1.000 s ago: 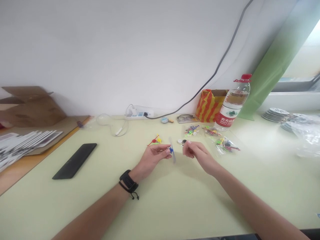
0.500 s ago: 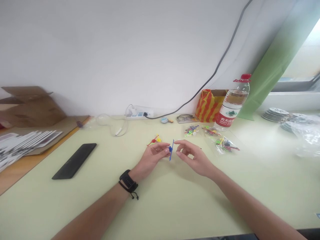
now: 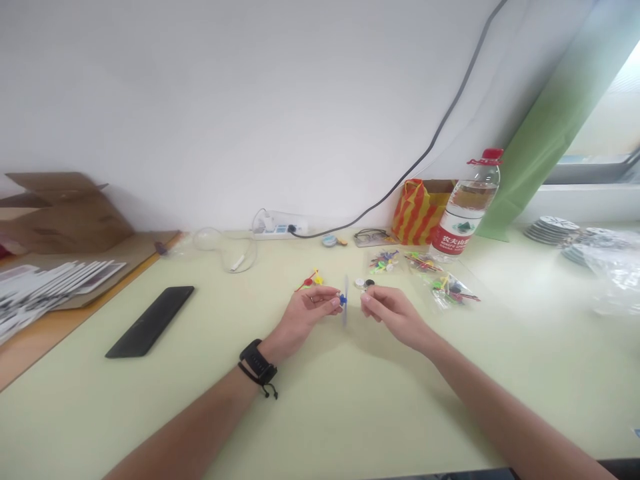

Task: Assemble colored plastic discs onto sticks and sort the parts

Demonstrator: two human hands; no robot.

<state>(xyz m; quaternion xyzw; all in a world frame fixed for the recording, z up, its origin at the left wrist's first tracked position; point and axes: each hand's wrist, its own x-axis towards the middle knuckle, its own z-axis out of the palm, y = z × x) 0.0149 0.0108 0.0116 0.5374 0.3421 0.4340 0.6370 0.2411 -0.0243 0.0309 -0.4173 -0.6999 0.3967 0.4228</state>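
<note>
Head view, one entry per item.

- My left hand (image 3: 305, 312): closed in a pinch on the blue propeller piece (image 3: 343, 301), held just above the table (image 3: 350, 413) near its middle. The blade stands roughly upright and is blurred.
- My right hand (image 3: 389, 312): just right of the propeller, not visibly touching it, with the fingers curled in and the thumb against the forefinger. I cannot tell whether anything is pinched there.
- Black watch (image 3: 257, 363): on my left wrist.
- Red and yellow piece (image 3: 310, 280): lying just beyond my left hand.
- Small round discs (image 3: 364, 283): lying just beyond my right hand.
- Clear bags of coloured pieces (image 3: 453, 290): far right of my hands.
- Water bottle (image 3: 467, 213): upright, beside a striped bag (image 3: 417, 212).
- Black phone (image 3: 150, 321): lying flat, well to the left.
</note>
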